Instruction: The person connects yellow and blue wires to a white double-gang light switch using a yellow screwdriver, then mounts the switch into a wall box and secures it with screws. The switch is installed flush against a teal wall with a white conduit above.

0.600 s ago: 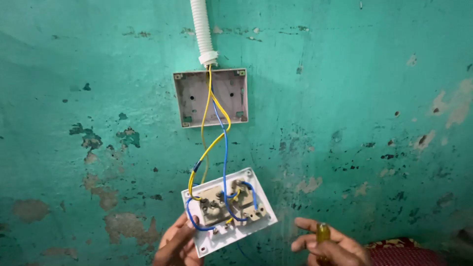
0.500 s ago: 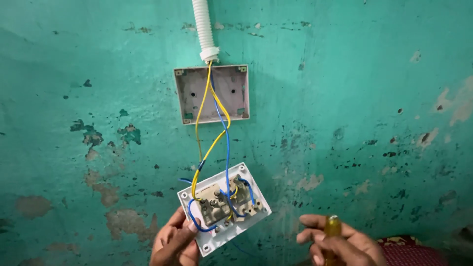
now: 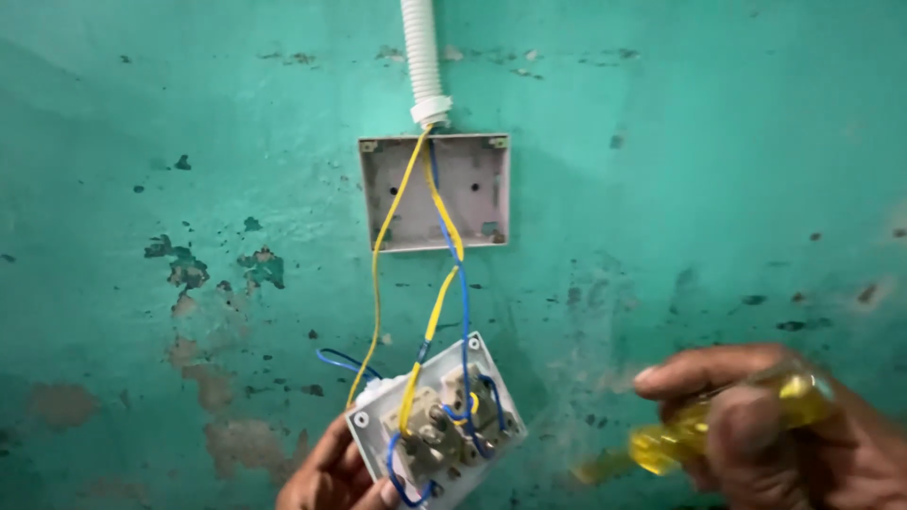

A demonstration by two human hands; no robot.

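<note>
A teal painted wall [image 3: 680, 189] with chipped, flaking patches fills the view. A white ribbed conduit [image 3: 421, 57] runs down it into an open, grey, seemingly plastic wall box [image 3: 472, 189].

Your left hand [image 3: 331, 472] is bare, with no glove, ring or sleeve showing. Your right hand [image 3: 784, 434] looks bare too, though motion blur hides any detail at its wrist.

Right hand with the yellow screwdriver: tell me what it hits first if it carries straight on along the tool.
The right hand points its yellow screwdriver left and slightly down; first in line is probably the switch plate, though blur hides depth.
</note>
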